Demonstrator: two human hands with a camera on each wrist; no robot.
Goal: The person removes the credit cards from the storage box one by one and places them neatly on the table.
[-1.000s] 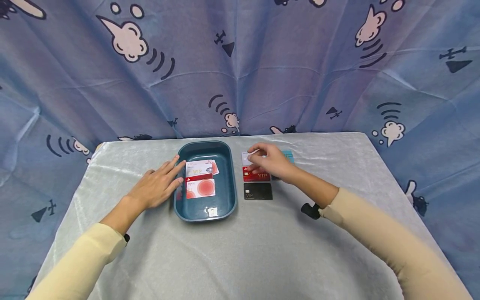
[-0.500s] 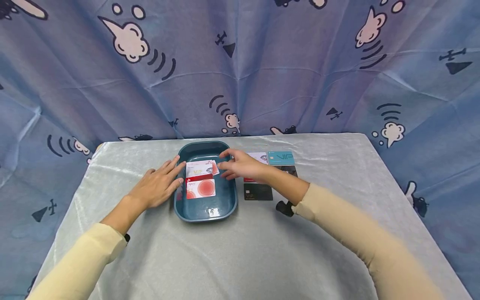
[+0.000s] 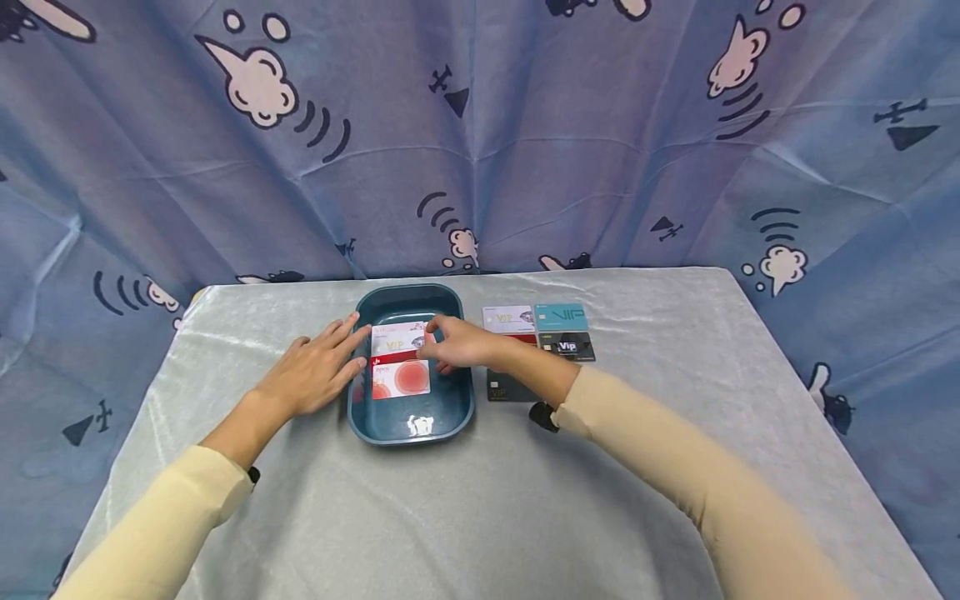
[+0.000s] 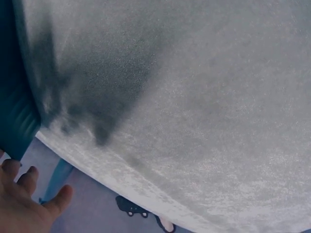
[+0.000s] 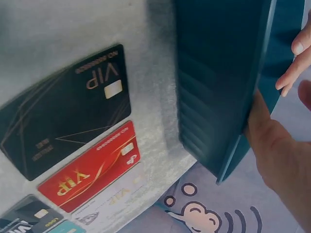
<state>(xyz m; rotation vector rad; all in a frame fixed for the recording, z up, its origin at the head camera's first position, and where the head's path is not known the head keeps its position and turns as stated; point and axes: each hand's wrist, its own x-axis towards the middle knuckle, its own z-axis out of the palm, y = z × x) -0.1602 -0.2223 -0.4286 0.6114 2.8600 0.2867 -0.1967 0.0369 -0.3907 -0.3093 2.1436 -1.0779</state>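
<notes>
A teal tray [image 3: 450,421] stands left of centre in the head view, with overlapping cards in it. Among these are a white VIP card [image 3: 393,337], a partly covered red card [image 3: 386,358] and a white card with red circles [image 3: 411,377]. My left hand [image 3: 311,371] lies along the tray's left side, fingers extended, fingertips at the rim. Over the right wall reaches my right hand [image 3: 459,343], thumb and index fingertips at the right edge of the cards. I cannot tell whether they pinch one; the wall hides the fingertips in the right wrist view.
Right of the tray, more cards lie on the pale cloth: a white VIP card [image 3: 504,317], a teal card [image 3: 561,317], a black Vip card [image 3: 567,346], a red VIP card [image 5: 92,167] and a large-looking black card [image 5: 73,111]. A patterned blue curtain [image 3: 480,150] hangs behind.
My right hand has moved left from above the cards on the cloth, over the tray's right wall, to the cards inside. My left hand stays at the tray.
</notes>
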